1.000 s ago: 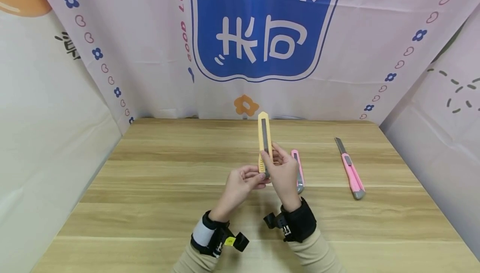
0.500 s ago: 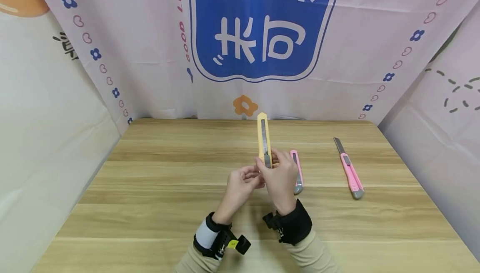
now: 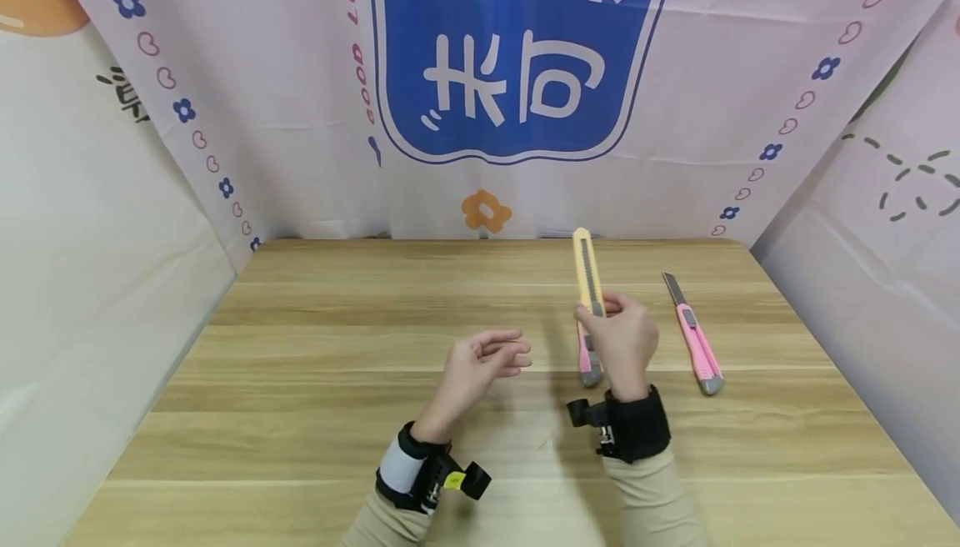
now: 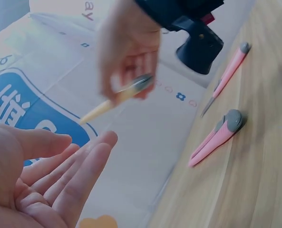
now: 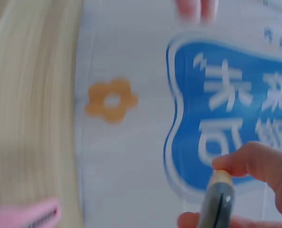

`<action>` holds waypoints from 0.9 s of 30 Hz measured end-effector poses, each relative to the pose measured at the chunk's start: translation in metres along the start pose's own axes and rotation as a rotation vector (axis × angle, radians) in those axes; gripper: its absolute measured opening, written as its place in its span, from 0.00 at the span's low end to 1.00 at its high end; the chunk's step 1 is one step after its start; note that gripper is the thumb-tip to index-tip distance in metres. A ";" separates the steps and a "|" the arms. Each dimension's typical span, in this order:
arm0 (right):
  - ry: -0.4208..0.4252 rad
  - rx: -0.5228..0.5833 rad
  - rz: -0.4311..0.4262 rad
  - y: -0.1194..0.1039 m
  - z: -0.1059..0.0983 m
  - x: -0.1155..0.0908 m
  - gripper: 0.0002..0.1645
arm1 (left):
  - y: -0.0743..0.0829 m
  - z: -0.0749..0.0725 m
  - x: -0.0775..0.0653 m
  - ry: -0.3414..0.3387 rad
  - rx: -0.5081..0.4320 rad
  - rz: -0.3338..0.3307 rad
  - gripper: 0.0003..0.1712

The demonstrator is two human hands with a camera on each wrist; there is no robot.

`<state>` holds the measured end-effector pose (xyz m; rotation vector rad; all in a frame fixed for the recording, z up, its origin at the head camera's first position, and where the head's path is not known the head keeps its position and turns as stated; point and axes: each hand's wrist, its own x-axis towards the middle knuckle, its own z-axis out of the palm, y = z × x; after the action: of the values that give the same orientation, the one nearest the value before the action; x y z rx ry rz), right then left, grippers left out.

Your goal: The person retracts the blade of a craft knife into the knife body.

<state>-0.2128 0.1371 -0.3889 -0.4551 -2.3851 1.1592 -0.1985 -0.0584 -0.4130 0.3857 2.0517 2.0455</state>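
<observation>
My right hand [image 3: 624,338] pinches a yellow utility knife [image 3: 588,268] between thumb and fingers, held up above the table with its narrow end pointing away. No blade sticks out of it in the head view. Below and partly behind it lies a pink utility knife [image 3: 590,368] with a grey end. Nothing is in my left hand [image 3: 480,368], which hovers left of the yellow knife with relaxed fingers; the left wrist view shows its thumb [image 4: 45,142] apart from the fingers.
A second pink utility knife [image 3: 699,347] lies farther right on the wooden table [image 3: 337,414], its blade [image 3: 672,287] extended toward the back. Behind the table hangs a printed cloth [image 3: 300,155], with more cloth at both sides.
My right hand has carried the yellow knife rightward, away from the left hand, to above the nearer pink knife. The left hand has let go of it and stays nearly in place.
</observation>
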 end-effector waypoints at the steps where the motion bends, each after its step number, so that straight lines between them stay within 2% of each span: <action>1: -0.001 -0.023 0.018 0.005 -0.004 0.004 0.24 | 0.000 0.000 0.000 -0.001 0.000 -0.002 0.18; 7: -0.072 -0.180 0.184 0.035 -0.024 0.026 0.27 | -0.002 -0.002 0.001 -0.026 0.012 0.009 0.18; 13: -0.124 -0.294 0.309 0.062 -0.031 0.037 0.27 | -0.002 -0.001 0.002 -0.054 0.014 0.030 0.18; 23: -0.233 -0.371 0.399 0.092 -0.024 0.042 0.24 | -0.003 -0.001 0.002 -0.070 0.015 0.021 0.18; 27: -0.222 -0.396 0.407 0.098 -0.021 0.042 0.22 | -0.004 -0.001 0.002 -0.070 0.014 0.018 0.19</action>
<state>-0.2274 0.2286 -0.4448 -1.0295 -2.8141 0.9254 -0.2012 -0.0588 -0.4166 0.4733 2.0294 1.9992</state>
